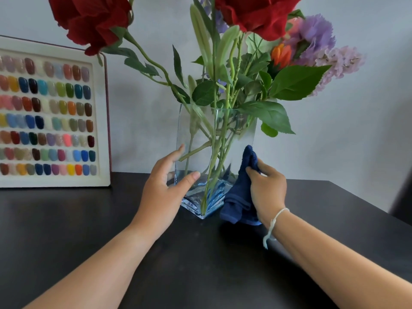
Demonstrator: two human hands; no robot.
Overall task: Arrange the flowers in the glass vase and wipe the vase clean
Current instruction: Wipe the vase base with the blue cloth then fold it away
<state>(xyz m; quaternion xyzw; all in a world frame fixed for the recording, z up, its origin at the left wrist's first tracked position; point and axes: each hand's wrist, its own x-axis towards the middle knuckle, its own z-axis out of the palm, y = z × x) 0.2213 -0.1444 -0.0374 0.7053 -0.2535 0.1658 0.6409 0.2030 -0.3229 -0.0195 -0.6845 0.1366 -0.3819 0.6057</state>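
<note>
A clear, square glass vase stands on the black table with one corner toward me. It holds a bunch of flowers: red blooms, purple and lilac ones, an orange bud and green stems with leaves. My left hand grips the vase's lower left side, thumb on the front face and fingers round the left edge. My right hand holds a bunched dark blue cloth pressed against the vase's lower right face. A white string sits around my right wrist.
A white-framed board of coloured nail samples leans against the grey wall at the back left. The table's right edge runs diagonally at the right, with something dark beyond it.
</note>
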